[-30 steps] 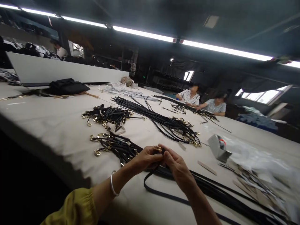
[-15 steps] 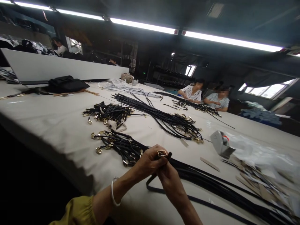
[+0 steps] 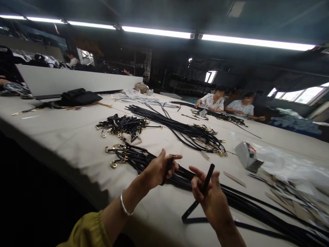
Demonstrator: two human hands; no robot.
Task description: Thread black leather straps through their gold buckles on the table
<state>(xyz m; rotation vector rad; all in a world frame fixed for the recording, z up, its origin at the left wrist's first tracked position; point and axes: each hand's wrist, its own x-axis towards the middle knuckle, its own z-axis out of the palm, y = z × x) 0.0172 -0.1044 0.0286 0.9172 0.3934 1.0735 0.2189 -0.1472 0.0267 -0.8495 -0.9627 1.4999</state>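
My left hand, with a silver bangle at its wrist, holds a dark strap piece with a gold buckle on it; the index finger points out past the buckle. To its right, my right hand grips a long black strap between its fingers. The free end of that strap sticks up above the fingers, and small holes show lower down. It folds sharply near the table and runs off to the lower right. Beneath both hands lies a bundle of black straps, its gold clasps at the left end.
A cloth-covered table carries a pile of short straps and a second long bundle. At right stand a tape dispenser, clear plastic and scattered strips. Two people sit across the table.
My hands, together before, have moved apart. The strap end has come away from the buckle piece and now stands up in my right hand. The view has shifted slightly.
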